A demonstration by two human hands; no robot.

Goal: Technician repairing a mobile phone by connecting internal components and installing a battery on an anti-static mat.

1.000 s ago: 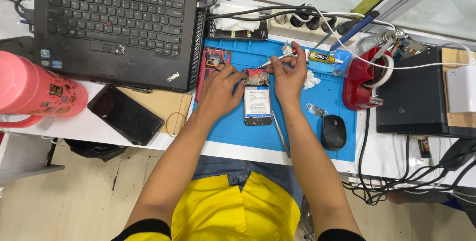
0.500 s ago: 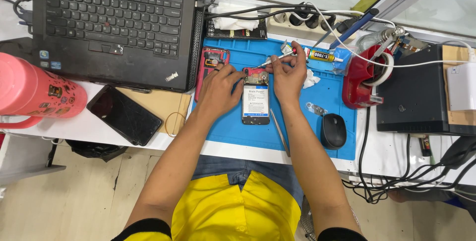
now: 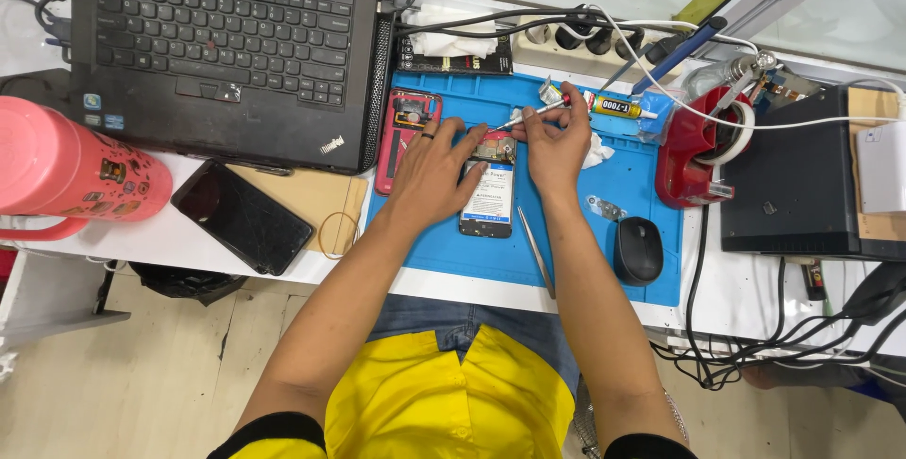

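An opened phone [image 3: 490, 193] with its back off lies on the blue work mat [image 3: 576, 242], its battery showing. My left hand [image 3: 432, 171] rests on the phone's left side and holds it down at the top. In my right hand [image 3: 559, 143] is a thin screwdriver [image 3: 528, 116], its tip pointing down at the phone's upper end. A red phone case [image 3: 406, 136] lies just left of my left hand.
A black laptop [image 3: 222, 49] and a pink bottle [image 3: 71, 174] stand at the left, with a dark phone [image 3: 243, 216] on the table's edge. Tweezers [image 3: 535, 251], a black mouse [image 3: 639, 250], a glue tube [image 3: 618, 107], a red tape holder [image 3: 694, 152] and a black box [image 3: 802, 185] sit to the right.
Both hands stay on the phone. The screwdriver's tip has shifted slightly at the phone's top end.
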